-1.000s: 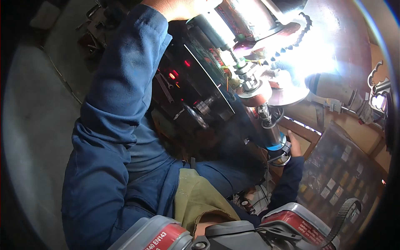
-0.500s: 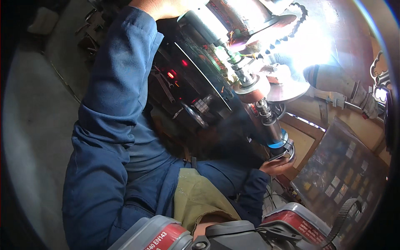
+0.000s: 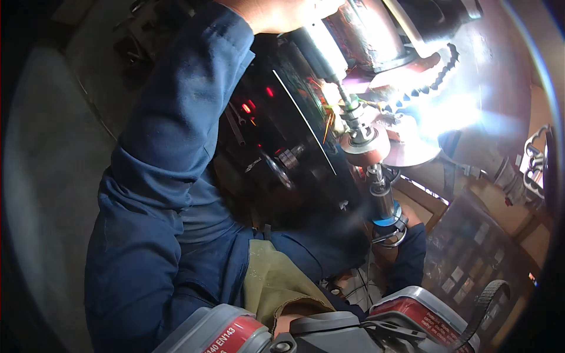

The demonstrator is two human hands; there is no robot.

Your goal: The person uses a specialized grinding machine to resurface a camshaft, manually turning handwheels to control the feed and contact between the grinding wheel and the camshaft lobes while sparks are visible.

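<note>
My left hand [image 3: 282,13] lies at the upper edge, against the top of a dark cylinder [image 3: 322,50] on a machine. Glare and the picture's edge hide its fingers. My right hand [image 3: 414,216] is at the lower right, curled behind the blue-banded handle end [image 3: 388,219] of a metal shaft; its fingertips are hidden. Metal loops [image 3: 393,235] hang around that end. Between my hands, a reddish-brown round wheel [image 3: 366,147] sits on the metal spindle [image 3: 354,117]. Orange sparks [image 3: 328,123] show beside it.
A segmented hose [image 3: 426,76] curves past a glaring light [image 3: 450,115]. Left of the spindle is a dark surface with wrenches [image 3: 236,123] and a metal wheel [image 3: 278,170]. A dark sheet of pouches [image 3: 465,259] is at the right. My respirator's cartridges [image 3: 229,332] fill the bottom.
The machine and my left hand have shifted right in view. My right hand has gone from beneath the blue-banded end to its right side, and the metal loops there have turned.
</note>
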